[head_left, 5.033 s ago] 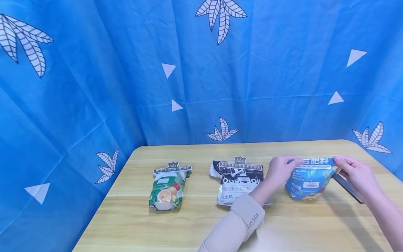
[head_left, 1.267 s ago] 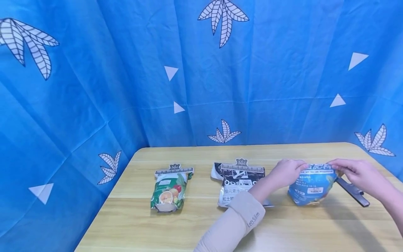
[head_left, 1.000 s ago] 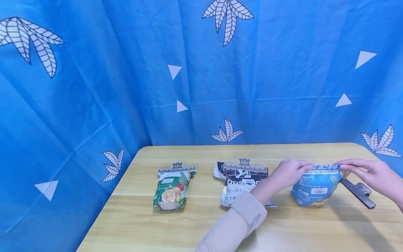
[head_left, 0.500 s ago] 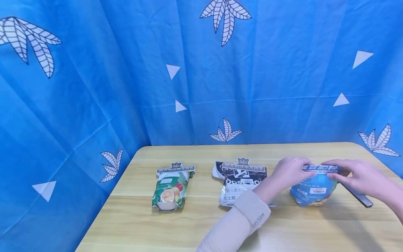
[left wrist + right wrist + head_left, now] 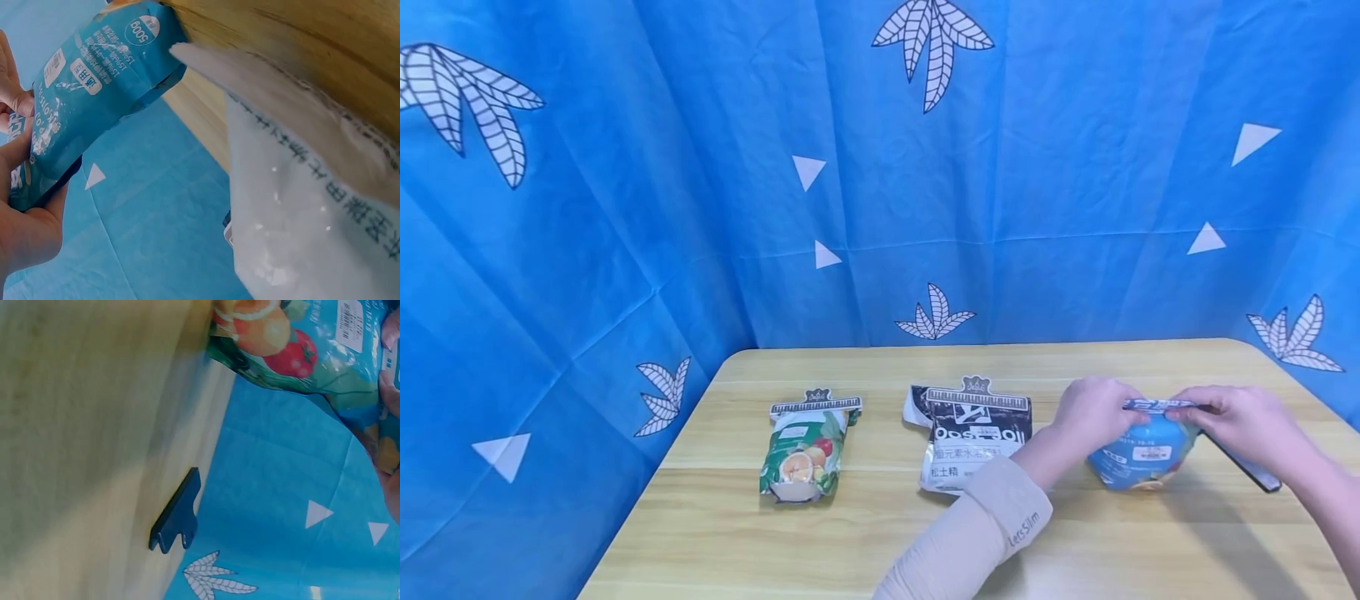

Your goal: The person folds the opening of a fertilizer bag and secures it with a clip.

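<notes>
A blue fertilizer bag (image 5: 1138,460) stands at the right of the table, its top folded over into a narrow strip. My left hand (image 5: 1093,414) pinches the left end of that fold. The right end is pinched by my right hand (image 5: 1240,422). In the left wrist view the bag (image 5: 103,81) shows its printed front, and both hands grip its folded end. A dark bag clip (image 5: 178,515) lies loose on the table in the right wrist view; in the head view my right hand partly covers it.
A black and white bag (image 5: 973,442) with a piano-patterned clip (image 5: 977,396) lies mid-table, partly behind my left forearm. Farther left lies a green fruit-print bag (image 5: 801,458), also clipped. Blue curtain (image 5: 880,208) hangs behind the table (image 5: 737,550).
The bag's top, held up flat earlier, has been folded down towards me, and its large lettering is now hidden. Both hands have kept hold of the top and come a little closer together.
</notes>
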The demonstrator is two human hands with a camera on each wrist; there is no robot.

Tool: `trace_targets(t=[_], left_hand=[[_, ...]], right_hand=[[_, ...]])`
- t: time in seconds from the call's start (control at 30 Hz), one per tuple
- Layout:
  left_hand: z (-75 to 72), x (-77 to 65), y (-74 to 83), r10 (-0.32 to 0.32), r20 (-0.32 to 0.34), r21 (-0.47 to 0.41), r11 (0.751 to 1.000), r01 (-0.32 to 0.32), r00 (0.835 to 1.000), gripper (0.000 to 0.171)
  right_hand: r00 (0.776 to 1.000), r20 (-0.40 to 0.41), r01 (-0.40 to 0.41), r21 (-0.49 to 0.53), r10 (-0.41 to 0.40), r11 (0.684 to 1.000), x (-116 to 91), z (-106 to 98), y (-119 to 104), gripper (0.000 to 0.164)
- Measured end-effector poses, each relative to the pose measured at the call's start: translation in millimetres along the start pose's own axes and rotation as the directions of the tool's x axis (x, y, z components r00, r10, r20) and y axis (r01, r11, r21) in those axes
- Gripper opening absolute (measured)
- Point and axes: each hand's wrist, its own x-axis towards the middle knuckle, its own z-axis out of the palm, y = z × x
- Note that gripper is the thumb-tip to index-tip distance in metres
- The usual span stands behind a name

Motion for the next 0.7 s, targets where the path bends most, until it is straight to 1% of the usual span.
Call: trace_targets(t=[0.17,0.23,0.3,0.4,0.47,0.6,0.7], left_hand=[[1.8,-1.7,-0.6,-0.026,-0.049,-0.007,1.0,0.026,0.998,0.019],[2.7,-2.5,-0.2,-0.039,-0.056,-0.026,0.999,0.037,0.998,0.018],[3.3,-3.2,0.2,-0.039,-0.061,-0.033,0.999,0.037,0.997,0.017],[4.3,-4.7,0.5,-0.021,-0.07,-0.037,0.999,0.019,0.997,0.017],[4.4,-5.3,-0.2,0.006,-0.083,-0.014,1.0,-0.007,0.996,0.017],[4.2,-6.0,-3.0,0.062,-0.103,0.045,0.997,-0.058,0.993,0.019],[4.1,-5.9,-4.4,0.08,-0.103,0.066,0.995,-0.073,0.992,0.021]], right_hand=[[1.0,-0.022,-0.006,-0.008,0.005,1.0,1.9,2.4,-2.8,0.011],[1.0,-0.023,-0.007,-0.006,0.007,1.0,2.0,3.1,-3.1,0.011],[1.0,-0.026,-0.009,-0.005,0.009,1.0,1.3,3.3,-3.2,0.012],[1.0,-0.029,-0.012,-0.004,0.012,1.0,-0.7,3.0,-2.8,0.013],[0.999,-0.032,-0.014,-0.003,0.014,1.0,-1.7,2.5,-2.8,0.014],[0.999,-0.01,-0.039,0.013,0.039,0.999,-2.4,1.6,-3.0,0.015],[0.998,0.014,-0.062,0.017,0.062,0.998,-2.2,0.4,-4.1,0.015]])
